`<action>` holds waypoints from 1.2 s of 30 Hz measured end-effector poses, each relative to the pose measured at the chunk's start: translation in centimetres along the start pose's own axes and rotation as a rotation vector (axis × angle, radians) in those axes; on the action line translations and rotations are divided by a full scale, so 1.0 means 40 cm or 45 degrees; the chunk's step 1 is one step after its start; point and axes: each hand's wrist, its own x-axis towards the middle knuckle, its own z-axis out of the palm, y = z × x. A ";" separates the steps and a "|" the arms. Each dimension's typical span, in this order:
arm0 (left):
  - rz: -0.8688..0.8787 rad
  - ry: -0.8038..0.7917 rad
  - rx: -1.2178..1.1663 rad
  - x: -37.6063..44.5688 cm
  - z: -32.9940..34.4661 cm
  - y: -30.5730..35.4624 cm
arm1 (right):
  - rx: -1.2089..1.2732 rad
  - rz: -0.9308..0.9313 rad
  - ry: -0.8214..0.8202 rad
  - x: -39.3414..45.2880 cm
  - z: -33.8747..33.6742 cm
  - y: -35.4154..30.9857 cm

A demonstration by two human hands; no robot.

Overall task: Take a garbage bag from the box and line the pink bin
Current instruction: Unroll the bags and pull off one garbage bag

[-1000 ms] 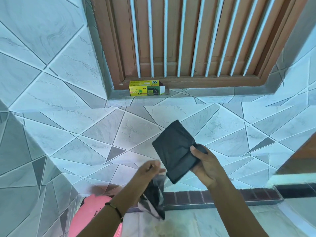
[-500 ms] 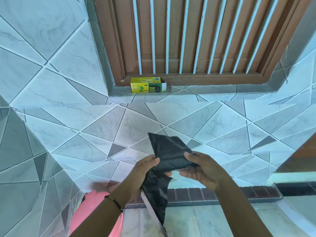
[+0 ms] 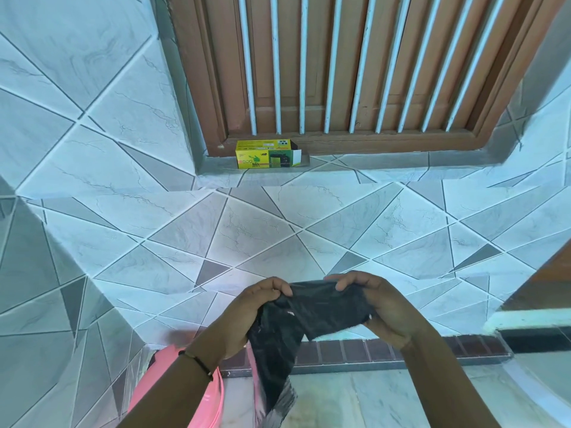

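Observation:
A black garbage bag (image 3: 321, 310) is stretched between both hands at chest height in front of the tiled wall. My left hand (image 3: 250, 313) pinches its left edge, and my right hand (image 3: 380, 307) grips its right end. A loose part of the bag hangs down below my left hand. The pink bin (image 3: 207, 400) stands on the floor at the lower left, mostly hidden behind my left forearm. The yellow-green garbage bag box (image 3: 265, 158) lies on the window ledge above, its right flap open.
A brown wooden window (image 3: 355, 72) with white vertical bars fills the top. Tiled walls meet in a corner at the left. A dark brick skirting strip (image 3: 386, 350) runs along the floor. A white-edged surface (image 3: 531, 319) juts in at the right.
The folded bag has come down from upright to lying flat between both hands. My hands moved closer together and lower, and more of the bag hangs loose below.

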 end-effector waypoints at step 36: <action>0.352 0.459 0.507 0.056 0.009 0.053 | -0.261 -0.200 0.248 0.090 0.029 -0.030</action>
